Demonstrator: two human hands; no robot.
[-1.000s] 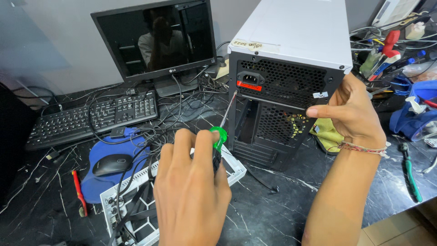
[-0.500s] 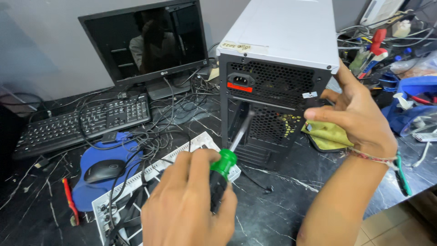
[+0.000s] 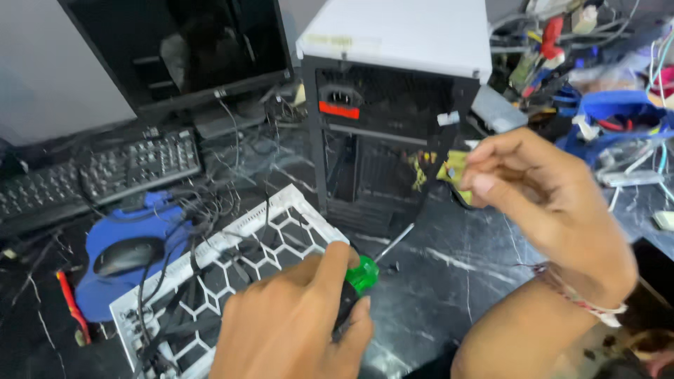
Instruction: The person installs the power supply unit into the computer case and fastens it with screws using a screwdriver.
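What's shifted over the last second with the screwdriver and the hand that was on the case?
The left hand has pulled the green-handled screwdriver back from the rear of the computer case; its tip now sits low over the dark tabletop. The right hand has come off the case edge and hangs in front of it. Case, monitor, keyboard and white grille panel stayed put.

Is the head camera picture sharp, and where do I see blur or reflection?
Head view: motion blur softens most of it, most on the right hand and the white computer case; the left hand around the green-handled screwdriver is somewhat clearer; the black monitor screen reflects a dim figure; the dark marble-patterned table shows soft sheen.
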